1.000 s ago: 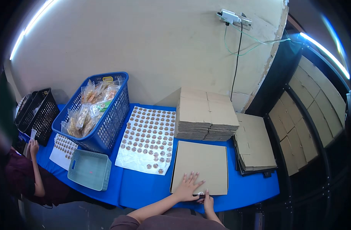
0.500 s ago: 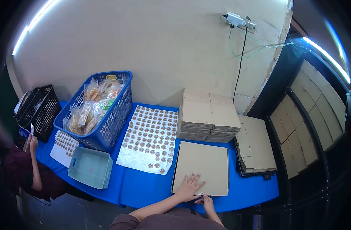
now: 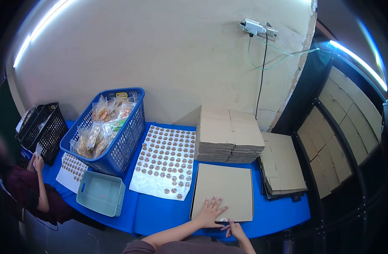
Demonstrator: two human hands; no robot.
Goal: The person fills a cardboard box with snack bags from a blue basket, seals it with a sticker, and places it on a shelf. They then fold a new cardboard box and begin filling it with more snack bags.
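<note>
A flat, closed cardboard box (image 3: 225, 186) lies on the blue-covered table right in front of me. My left hand (image 3: 208, 213) rests on its lid near the front edge, fingers spread. At that edge sits a small round sticker (image 3: 224, 219), partly on the lid. My right hand (image 3: 235, 230) is just below and beside the sticker, one fingertip at the box edge and the fingers apart. To the left of the box lies a white sheet of round stickers (image 3: 160, 163), with gaps in its lowest rows.
Behind the box stands a tall stack of flattened cardboard (image 3: 232, 127), with another stack (image 3: 283, 163) at right. A blue basket (image 3: 132, 127) of filled bags, a pale green tray (image 3: 100, 194) and a black basket (image 3: 50, 135) are leftward. A co-worker's hand (image 3: 38, 162) holds a small bag.
My right hand has released the round sticker, now at the box's front edge, and drawn slightly right and down. My left hand stays on the lid. The whole view has shifted slightly.
</note>
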